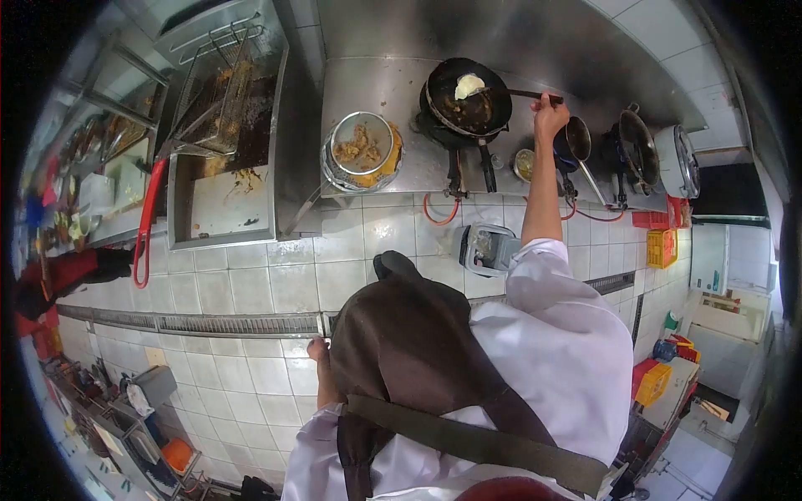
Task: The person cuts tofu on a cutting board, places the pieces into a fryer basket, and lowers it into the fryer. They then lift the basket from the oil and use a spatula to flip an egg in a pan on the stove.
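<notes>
My right hand [550, 117] is closed around the dark handle of a long cooking utensil [525, 93]. The utensil reaches left over a black frying pan [489, 117] on the stove. Its far end lies by a pale yellow, soft-looking lump [469, 85] in the pan, and brownish bits lie around it. The pan's own handle points toward me, with no hand on it. My left hand [317, 349] hangs low beside the brown apron [401, 334], its fingers curled. Whether anything is inside those fingers is hidden.
Left of the pan, a strainer [362, 144] holds browned fried pieces over a bowl. Farther left stands a fryer [221, 196] with a wire basket [221, 108] and red handle. To the right are a saucepan [575, 138], another pan [637, 142] and a lidded pot [677, 161]. Below stands a grey bin [489, 249].
</notes>
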Demonstrator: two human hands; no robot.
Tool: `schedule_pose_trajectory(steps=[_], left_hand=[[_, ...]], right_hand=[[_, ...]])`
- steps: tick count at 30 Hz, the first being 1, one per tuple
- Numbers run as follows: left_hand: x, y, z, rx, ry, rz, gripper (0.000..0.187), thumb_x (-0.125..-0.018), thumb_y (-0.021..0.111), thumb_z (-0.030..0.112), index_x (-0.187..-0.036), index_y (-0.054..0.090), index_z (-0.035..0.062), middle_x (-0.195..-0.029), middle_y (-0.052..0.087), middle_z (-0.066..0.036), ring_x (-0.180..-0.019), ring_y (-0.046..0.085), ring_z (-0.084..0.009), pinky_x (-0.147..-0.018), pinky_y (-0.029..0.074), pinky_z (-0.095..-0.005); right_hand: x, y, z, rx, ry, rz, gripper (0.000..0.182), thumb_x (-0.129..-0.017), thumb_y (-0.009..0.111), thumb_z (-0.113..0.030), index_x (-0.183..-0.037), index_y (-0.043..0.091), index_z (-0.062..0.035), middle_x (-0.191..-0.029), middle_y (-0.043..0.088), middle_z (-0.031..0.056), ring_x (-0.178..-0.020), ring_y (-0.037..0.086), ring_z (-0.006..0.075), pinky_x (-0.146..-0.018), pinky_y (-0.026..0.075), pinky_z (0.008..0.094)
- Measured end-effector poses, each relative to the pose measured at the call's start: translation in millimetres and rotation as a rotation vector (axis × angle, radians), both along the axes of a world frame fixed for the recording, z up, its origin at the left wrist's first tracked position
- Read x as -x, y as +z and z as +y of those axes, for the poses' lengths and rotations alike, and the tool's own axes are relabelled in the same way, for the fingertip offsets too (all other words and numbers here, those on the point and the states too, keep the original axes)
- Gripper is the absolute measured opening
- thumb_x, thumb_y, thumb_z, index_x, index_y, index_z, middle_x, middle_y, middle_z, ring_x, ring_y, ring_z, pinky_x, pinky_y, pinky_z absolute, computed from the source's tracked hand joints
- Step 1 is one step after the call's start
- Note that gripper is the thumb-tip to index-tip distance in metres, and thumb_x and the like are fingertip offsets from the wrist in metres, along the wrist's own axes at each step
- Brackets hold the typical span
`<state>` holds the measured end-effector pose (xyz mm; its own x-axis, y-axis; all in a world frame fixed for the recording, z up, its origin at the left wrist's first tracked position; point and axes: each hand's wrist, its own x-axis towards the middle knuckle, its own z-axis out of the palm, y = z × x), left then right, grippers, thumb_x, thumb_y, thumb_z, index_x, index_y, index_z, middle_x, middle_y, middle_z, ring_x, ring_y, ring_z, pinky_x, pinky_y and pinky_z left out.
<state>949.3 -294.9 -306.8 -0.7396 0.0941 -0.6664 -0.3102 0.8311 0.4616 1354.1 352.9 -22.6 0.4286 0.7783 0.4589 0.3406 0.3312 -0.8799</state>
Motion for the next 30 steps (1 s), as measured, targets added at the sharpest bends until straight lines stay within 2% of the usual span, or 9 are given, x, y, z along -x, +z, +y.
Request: schedule_pose_trajectory(steps=[4, 8, 13, 17, 19, 21, 23, 25, 30], left_hand=[[-1, -4, -3, 0.019, -0.163, 0.081, 0.027, -0.075, 0.051, 0.02, -0.064, 0.059, -0.0039, -0.059, 0.058, -0.012, -0.051, 0.059, -0.0224, -0.046, 0.045, -0.0362], [-1, 3, 1, -0.001, -0.091, 0.042, 0.028, -0.074, 0.053, 0.021, -0.062, 0.06, -0.0029, -0.059, 0.059, -0.013, -0.052, 0.06, -0.0236, -0.048, 0.047, -0.0367], [0, -2, 3, 0.002, -0.041, 0.03, 0.03, -0.074, 0.055, 0.025, -0.065, 0.061, -0.0038, -0.063, 0.061, -0.013, -0.055, 0.061, -0.0255, -0.051, 0.051, -0.0381], [6, -24, -4, 0.017, -0.05, 0.067, 0.032, -0.074, 0.055, 0.025, -0.073, 0.062, -0.0065, -0.065, 0.062, -0.013, -0.057, 0.062, -0.0253, -0.048, 0.051, -0.0376], [6, -7, 6, -0.006, -0.042, 0.01, 0.035, -0.075, 0.055, 0.026, -0.08, 0.063, -0.0078, -0.068, 0.064, -0.015, -0.059, 0.063, -0.0257, -0.052, 0.052, -0.0369], [6, -6, 3, -0.037, -0.066, 0.021, 0.036, -0.075, 0.055, 0.027, -0.081, 0.063, -0.0075, -0.07, 0.064, -0.015, -0.06, 0.063, -0.0263, -0.054, 0.052, -0.0375], [5, -23, -11, -0.062, -0.097, 0.026, 0.036, -0.075, 0.056, 0.027, -0.081, 0.064, -0.0072, -0.071, 0.065, -0.016, -0.061, 0.064, -0.0268, -0.057, 0.052, -0.038], [10, -52, -24, 0.127, -0.228, 0.072, 0.036, -0.076, 0.056, 0.028, -0.081, 0.064, -0.0064, -0.074, 0.066, -0.017, -0.064, 0.064, -0.0274, -0.06, 0.052, -0.0385], [9, -53, -22, -0.016, -0.219, 0.124, 0.036, -0.075, 0.054, 0.027, -0.082, 0.065, -0.0064, -0.076, 0.066, -0.017, -0.067, 0.065, -0.028, -0.06, 0.053, -0.0385]], right_hand=[[1, 2, -3, 0.056, -0.032, -0.033, 0.01, -0.082, 0.058, -0.002, -0.083, 0.06, 0.0079, -0.066, 0.062, 0.0131, -0.053, 0.061, 0.0174, -0.048, 0.051, 0.0282], [4, 5, -8, 0.092, -0.029, -0.041, 0.01, -0.082, 0.058, -0.002, -0.084, 0.06, 0.0079, -0.066, 0.062, 0.013, -0.052, 0.061, 0.0172, -0.048, 0.051, 0.0285], [15, -16, 9, 0.115, 0.237, 0.033, 0.011, -0.084, 0.059, -0.006, -0.084, 0.061, 0.0049, -0.065, 0.062, 0.0106, -0.053, 0.059, 0.0146, -0.05, 0.049, 0.0273], [31, 12, 11, 0.277, 0.191, -0.295, 0.009, -0.084, 0.059, -0.007, -0.082, 0.062, 0.0014, -0.061, 0.058, 0.0057, -0.052, 0.057, 0.0124, -0.049, 0.045, 0.0286], [7, 0, 31, 0.29, 0.206, -0.214, 0.009, -0.083, 0.06, -0.009, -0.084, 0.063, -0.0001, -0.063, 0.06, 0.0082, -0.057, 0.06, 0.0181, -0.054, 0.046, 0.0321], [-3, 1, 35, 0.285, 0.079, -0.59, 0.012, -0.081, 0.061, -0.012, -0.084, 0.064, -0.0011, -0.067, 0.063, 0.0124, -0.063, 0.062, 0.0254, -0.061, 0.047, 0.0354], [-5, -6, 42, 0.284, 0.094, -0.629, 0.013, -0.08, 0.062, -0.015, -0.082, 0.065, -0.0023, -0.07, 0.063, 0.0155, -0.069, 0.063, 0.0301, -0.065, 0.047, 0.0375], [5, 6, 42, 0.224, 0.099, -0.663, 0.015, -0.082, 0.059, -0.014, -0.08, 0.063, -0.0004, -0.059, 0.06, 0.0074, -0.054, 0.059, 0.0159, -0.053, 0.044, 0.0305], [20, 27, 28, 0.203, 0.127, -0.43, 0.012, -0.082, 0.06, -0.011, -0.078, 0.061, 0.001, -0.06, 0.06, 0.0076, -0.053, 0.058, 0.0139, -0.051, 0.045, 0.0292]])
